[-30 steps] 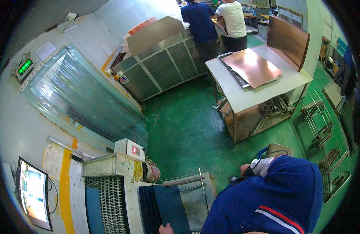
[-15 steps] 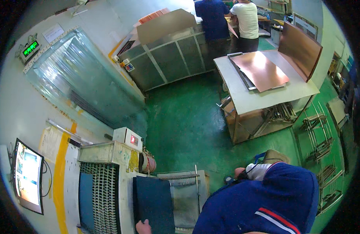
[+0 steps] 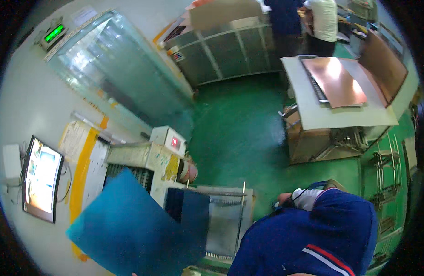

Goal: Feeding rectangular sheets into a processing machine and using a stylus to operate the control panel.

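A large blue sheet point(image 3: 134, 225) is lifted at a slant across the lower left, over the front of the roller machine. At the sheet's bottom edge only a fingertip of my left hand point(image 3: 134, 274) shows; the rest of the hand is out of the picture. Beside it, a dark blue sheet point(image 3: 193, 221) stands over the slotted metal rack point(image 3: 223, 227). My right hand does not show clearly. A dark blue garment point(image 3: 308, 234) with red and white stripes fills the lower right.
The roller machine point(image 3: 129, 171) carries a white control box point(image 3: 168, 140). A screen point(image 3: 42, 179) hangs on the left wall. Copper-coloured sheets point(image 3: 336, 83) lie on a white table point(image 3: 308, 110) at the right. Two people point(image 3: 285, 23) stand at the back; wire racks point(image 3: 386, 165) stand far right.
The blue sheet has come up over the roller machine, covering much of it. My hand at the dark sheet has dropped nearly out of view. The view has shifted, moving the room rightward and up.
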The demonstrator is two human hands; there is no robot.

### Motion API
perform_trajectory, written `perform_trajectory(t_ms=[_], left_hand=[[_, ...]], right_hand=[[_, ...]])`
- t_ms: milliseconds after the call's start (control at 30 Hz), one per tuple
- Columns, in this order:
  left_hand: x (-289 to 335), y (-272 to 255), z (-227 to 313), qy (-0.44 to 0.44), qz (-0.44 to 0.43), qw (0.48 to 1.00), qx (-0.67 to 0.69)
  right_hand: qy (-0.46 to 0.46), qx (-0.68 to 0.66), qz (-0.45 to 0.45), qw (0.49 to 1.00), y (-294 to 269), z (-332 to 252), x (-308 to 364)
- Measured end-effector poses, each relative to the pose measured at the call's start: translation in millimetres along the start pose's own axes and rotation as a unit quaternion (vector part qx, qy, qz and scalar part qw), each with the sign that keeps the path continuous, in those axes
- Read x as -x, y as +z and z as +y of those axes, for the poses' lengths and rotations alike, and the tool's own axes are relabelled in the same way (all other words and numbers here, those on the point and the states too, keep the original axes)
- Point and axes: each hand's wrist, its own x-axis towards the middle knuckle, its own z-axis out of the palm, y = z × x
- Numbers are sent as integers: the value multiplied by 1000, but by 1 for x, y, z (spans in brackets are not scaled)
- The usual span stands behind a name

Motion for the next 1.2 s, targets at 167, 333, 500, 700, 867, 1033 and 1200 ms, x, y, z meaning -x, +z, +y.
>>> perform_trajectory(t_ms=[167,333,500,700,867,1033,1200], left_hand=[[-4,8,-59,-51,17,880,472],[-25,59,-121,-82,-6,794,603],[-24,101,-117,-96,-30,671,734],[-59,142,-103,-110,-24,629,769],[-94,165,-84,-128,-16,573,809],[-130,196,-73,-218,2,561,799],[-137,221,-69,-256,-102,576,769]], right_hand=[[-399,-36,-68,914,-7,27,-30],[-135,104,-48,984,4,15,-41],[-194,142,-67,968,-44,-18,5],[-115,28,-46,992,-50,-7,19],[-100,-17,-38,994,-53,1,23],[-83,-37,-34,995,-61,2,26],[-74,-46,-36,996,-65,2,26]])
